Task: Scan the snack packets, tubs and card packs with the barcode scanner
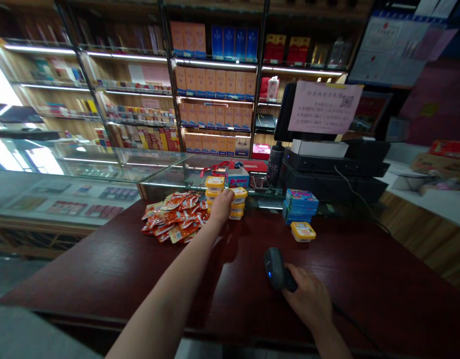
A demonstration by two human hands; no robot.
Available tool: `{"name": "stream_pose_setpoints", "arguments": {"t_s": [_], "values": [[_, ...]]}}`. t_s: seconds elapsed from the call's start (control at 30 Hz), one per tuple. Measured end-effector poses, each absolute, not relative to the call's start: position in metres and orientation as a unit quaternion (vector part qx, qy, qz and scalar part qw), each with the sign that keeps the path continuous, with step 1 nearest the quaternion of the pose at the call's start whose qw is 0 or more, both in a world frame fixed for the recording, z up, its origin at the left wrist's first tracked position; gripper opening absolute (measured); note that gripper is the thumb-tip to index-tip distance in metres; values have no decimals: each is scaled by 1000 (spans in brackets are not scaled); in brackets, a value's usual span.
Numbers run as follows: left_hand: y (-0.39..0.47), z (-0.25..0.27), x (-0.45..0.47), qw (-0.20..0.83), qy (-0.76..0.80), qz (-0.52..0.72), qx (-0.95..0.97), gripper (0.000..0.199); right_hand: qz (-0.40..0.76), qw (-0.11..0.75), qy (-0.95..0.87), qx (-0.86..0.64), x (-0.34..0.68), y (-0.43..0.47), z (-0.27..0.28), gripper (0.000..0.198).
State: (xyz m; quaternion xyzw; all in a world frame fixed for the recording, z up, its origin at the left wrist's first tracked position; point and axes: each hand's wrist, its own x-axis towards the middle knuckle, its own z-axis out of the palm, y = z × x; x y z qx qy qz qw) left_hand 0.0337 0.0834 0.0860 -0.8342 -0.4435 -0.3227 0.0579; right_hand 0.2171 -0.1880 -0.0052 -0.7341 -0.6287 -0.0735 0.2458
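Note:
My left hand point(221, 205) reaches forward to two stacks of small plastic tubs with yellow lids. Its fingers close at the left edge of the right stack's top tub point(239, 192); part of the grip is hidden. Beside it stands the left stack's top tub point(215, 183). A heap of orange-red snack packets point(177, 215) lies to the left of the stacks. My right hand point(310, 296) is wrapped around the handle of a dark barcode scanner point(275, 269) with a blue light, low over the counter. One single yellow-lidded tub point(303, 231) sits farther right.
A stack of blue boxes point(300, 204) stands behind the single tub on the dark red counter point(230, 279). A monitor with a pink paper sign point(323, 107) and a black machine point(334, 167) are at the back right. Glass cases point(87, 194) lie left; the scanner's cable point(357, 326) trails right.

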Motion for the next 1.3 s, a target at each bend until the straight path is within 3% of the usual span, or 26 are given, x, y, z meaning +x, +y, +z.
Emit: {"name": "stream_pose_setpoints", "arguments": {"t_s": [0.17, 0.37, 0.5, 0.67, 0.93, 1.3], "values": [[90, 74, 27, 52, -430, -324, -841, 22, -69, 247, -636, -728, 218, -187, -8, 32], [75, 63, 22, 23, -442, -419, -793, 28, -78, 240, -638, -727, 220, -187, -10, 31], [71, 42, 25, -78, -540, -421, -724, 17, -76, 240, -639, -727, 221, -187, -12, 31], [82, 28, 34, -180, -587, -400, -681, 28, -72, 238, -638, -729, 221, -187, -13, 33], [78, 34, 40, -145, -664, -325, -658, 28, -78, 238, -637, -729, 220, -187, -12, 30], [75, 34, 42, -134, -673, -331, -648, 26, -57, 228, -632, -739, 221, -186, -11, 30]]}}
